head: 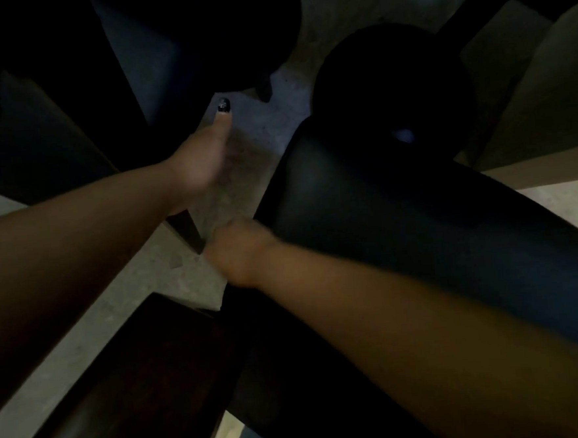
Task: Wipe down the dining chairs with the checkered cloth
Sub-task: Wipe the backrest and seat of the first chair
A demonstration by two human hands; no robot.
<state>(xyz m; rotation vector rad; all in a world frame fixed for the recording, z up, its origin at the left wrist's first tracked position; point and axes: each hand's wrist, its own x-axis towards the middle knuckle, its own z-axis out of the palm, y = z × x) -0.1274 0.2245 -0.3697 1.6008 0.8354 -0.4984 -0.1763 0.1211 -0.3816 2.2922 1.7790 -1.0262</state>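
The view is dim and blurred. A pale cloth (235, 181), its check pattern barely visible, is stretched between my hands. My left hand (201, 160) grips its upper end with the thumb pointing up. My right hand (238, 249) is a fist closed on its lower end. Just right of the cloth is a dark padded dining chair (400, 218), whose rounded edge nearly touches my right hand. A second dark wooden chair (138, 383) lies under my forearms at the lower left.
A dark round shape (391, 81) sits beyond the padded chair. Dark furniture (36, 140) fills the upper left. Pale speckled floor (189, 277) shows between the chairs. Light panels (546, 98) stand at the right.
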